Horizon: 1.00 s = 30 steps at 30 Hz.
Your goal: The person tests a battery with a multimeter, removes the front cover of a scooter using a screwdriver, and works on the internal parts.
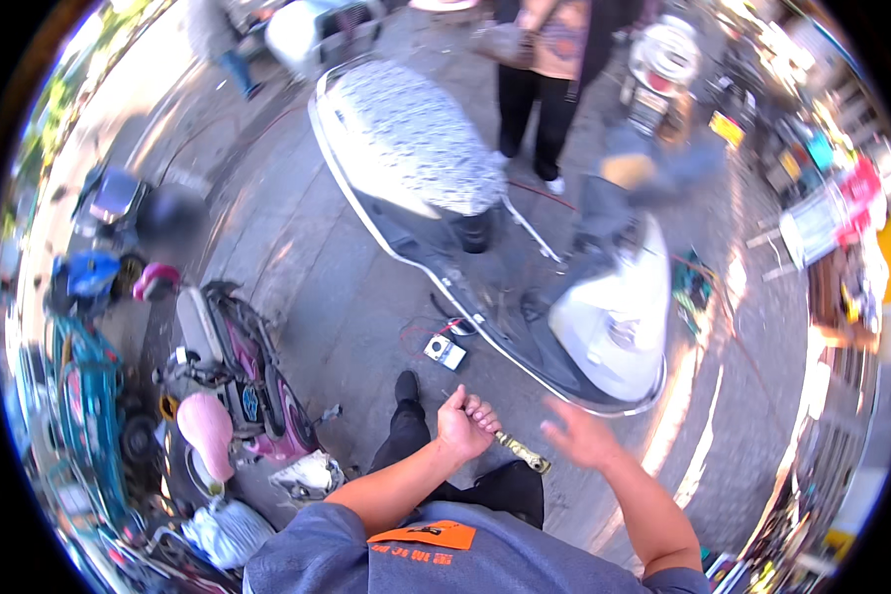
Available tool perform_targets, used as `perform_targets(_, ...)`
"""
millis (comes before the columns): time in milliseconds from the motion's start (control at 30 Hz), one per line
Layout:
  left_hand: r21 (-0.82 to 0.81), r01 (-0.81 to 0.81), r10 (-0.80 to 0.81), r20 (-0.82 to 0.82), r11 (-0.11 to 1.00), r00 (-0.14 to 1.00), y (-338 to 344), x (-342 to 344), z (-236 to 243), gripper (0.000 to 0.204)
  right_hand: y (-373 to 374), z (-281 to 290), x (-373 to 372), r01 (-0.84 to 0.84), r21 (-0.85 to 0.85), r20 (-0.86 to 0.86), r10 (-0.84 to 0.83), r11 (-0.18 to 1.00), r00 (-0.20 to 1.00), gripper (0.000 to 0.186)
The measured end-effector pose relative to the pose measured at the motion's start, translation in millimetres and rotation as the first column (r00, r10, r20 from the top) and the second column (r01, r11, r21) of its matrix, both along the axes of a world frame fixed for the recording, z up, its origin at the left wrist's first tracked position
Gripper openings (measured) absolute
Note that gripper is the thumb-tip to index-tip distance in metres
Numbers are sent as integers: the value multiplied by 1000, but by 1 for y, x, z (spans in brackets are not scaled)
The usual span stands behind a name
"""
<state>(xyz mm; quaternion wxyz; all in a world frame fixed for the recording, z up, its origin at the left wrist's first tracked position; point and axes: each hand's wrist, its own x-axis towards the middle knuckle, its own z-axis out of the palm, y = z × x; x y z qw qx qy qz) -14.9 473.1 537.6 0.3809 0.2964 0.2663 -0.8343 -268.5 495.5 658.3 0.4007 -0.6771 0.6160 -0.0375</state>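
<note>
My left hand (465, 426) is closed around a screwdriver (525, 453). Its mottled yellowish handle sticks out to the right of the fist, and a thin bit of shaft shows on the other side. To the right, my right hand (582, 436) is blurred, with fingers spread and nothing visible in it. Just beyond both hands stands a grey and white scooter (609, 327) with a fluffy grey-white seat cover (406, 124). On the ground beside its footboard lies a small white meter (445, 350) with red and dark leads.
A purple scooter (252, 366) stands at the left, near a pink helmet-like seat (206, 436) and a blue three-wheeler (84, 416). Past the grey scooter a person (540, 79) in black trousers stands. At the right are a stool (812, 233) and a cable (698, 282) on the ground.
</note>
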Motion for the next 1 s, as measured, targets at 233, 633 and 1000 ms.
perform_targets(233,-198,336,-346,-16,921,938,107,-204,105,55,250,71,-143,384,334,192,-462,860,866,53)
perform_targets(633,-287,951,-563,770,111,299,132,-405,106,35,356,78,-348,868,236,381,-863,437,331,46)
perform_targets(1000,726,602,176,675,-332,-716,43,-383,-145,49,372,-54,-634,949,279,134,-984,148,114,47)
